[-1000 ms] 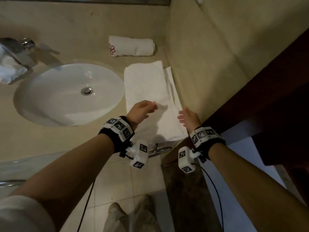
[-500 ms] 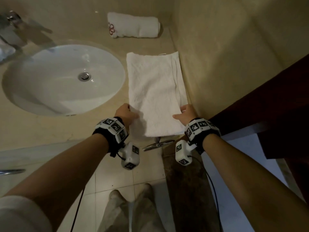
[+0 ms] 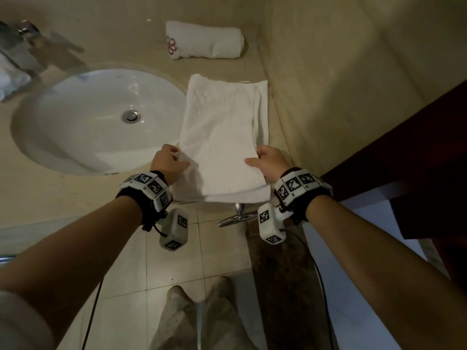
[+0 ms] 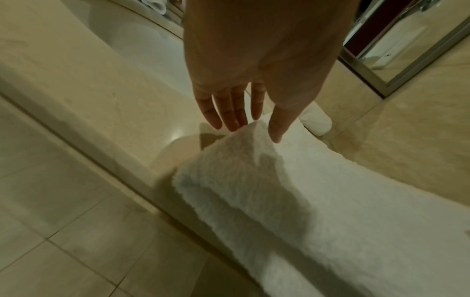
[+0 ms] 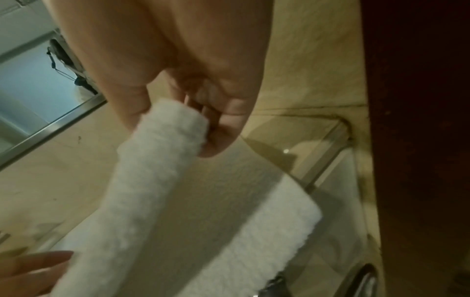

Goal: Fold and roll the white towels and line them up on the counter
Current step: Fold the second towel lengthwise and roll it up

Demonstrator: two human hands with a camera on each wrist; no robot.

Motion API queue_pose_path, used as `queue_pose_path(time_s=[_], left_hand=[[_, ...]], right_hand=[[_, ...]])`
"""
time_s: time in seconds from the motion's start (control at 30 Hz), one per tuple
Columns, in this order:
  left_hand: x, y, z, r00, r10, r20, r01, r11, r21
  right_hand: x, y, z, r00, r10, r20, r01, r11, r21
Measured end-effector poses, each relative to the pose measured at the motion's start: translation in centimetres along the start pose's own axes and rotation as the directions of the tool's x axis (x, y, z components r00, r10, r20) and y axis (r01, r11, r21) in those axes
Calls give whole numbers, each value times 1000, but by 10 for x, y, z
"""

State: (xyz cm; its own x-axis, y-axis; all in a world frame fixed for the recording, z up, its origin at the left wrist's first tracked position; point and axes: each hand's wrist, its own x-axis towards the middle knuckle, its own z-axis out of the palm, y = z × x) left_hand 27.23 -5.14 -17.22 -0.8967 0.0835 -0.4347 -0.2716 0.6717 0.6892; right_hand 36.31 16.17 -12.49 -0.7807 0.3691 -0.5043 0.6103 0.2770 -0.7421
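A folded white towel lies lengthwise on the beige counter, between the sink and the right wall. My left hand holds its left edge near the front, thumb on top and fingers beneath. My right hand pinches the right edge, with curled fingers round the thick fold. The towel is raised off the counter at its near end. A rolled towel with a red logo lies crosswise at the back.
The white oval sink is to the left, with a chrome faucet and more white cloth beyond it. A beige wall bounds the counter on the right. A chrome ring hangs under the front edge.
Both hands moved from the towel's top to its side edges near the front and took hold. The towel now lies straight, and its near end is raised.
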Motion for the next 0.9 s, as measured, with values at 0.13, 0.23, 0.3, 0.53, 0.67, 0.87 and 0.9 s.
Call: queue_pose_path(time_s=[0.13,0.23,0.3,0.53,0.67,0.87,0.9], left_hand=[[-1,7,7,1000,23,5,-23,999,23],[-2,8,16,997,69,-17,-69,997,29],[-2,5,22,997,82,-9,-81,997,14],[8,4,20,998,62,0,-62,996,57],[21,23,8,996,63,-71,-60,997,47],[54,50,-6,983,152,-104,-151,988,24],[63,55,-7,981,162,-104,-160,987,27]], right_hand=[[-11,19,-11,999,-36,-29,38,997,63],[-11,46,-8,996,-52,-74,49,998,-45],[-9,59,-4,995,-38,-89,24,988,-152],[3,49,-6,996,78,-42,-87,960,-266],[16,28,-24,991,112,-71,-120,987,-109],[50,-3,-28,991,50,-122,-71,983,-172],[61,-9,-26,989,27,-143,-55,979,-194]])
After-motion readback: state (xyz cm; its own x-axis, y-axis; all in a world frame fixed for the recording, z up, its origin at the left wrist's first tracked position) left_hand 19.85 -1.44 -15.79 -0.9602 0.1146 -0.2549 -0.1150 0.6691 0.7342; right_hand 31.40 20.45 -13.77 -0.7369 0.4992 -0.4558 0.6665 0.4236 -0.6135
